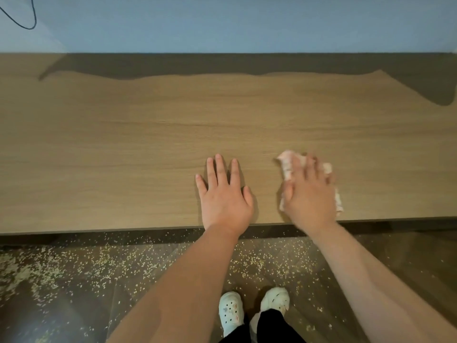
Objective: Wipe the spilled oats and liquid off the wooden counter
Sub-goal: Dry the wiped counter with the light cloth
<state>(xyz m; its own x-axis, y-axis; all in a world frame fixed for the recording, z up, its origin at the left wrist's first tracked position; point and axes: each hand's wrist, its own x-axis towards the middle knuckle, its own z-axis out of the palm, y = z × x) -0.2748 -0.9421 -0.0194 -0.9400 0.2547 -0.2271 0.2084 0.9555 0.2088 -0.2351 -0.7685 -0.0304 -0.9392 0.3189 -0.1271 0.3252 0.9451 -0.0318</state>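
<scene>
Wall (222, 23): pale blue, plain, facing me and meeting the far edge of the surface.
Cable (34, 19): thin, dark, looping down the wall at the upper left corner.
Surface (123, 144): light wood grain running left to right, with a darker front edge strip nearest me.
Shadow (222, 65): a dark uneven band along the far edge, deepest at the right corner.
Floor (74, 305): dark planks with angled seams, below the front edge where I stand, strewn with oats (103, 266), thickest at the left.
Glare (57, 315): soft light patch on the floor, lower left.
</scene>
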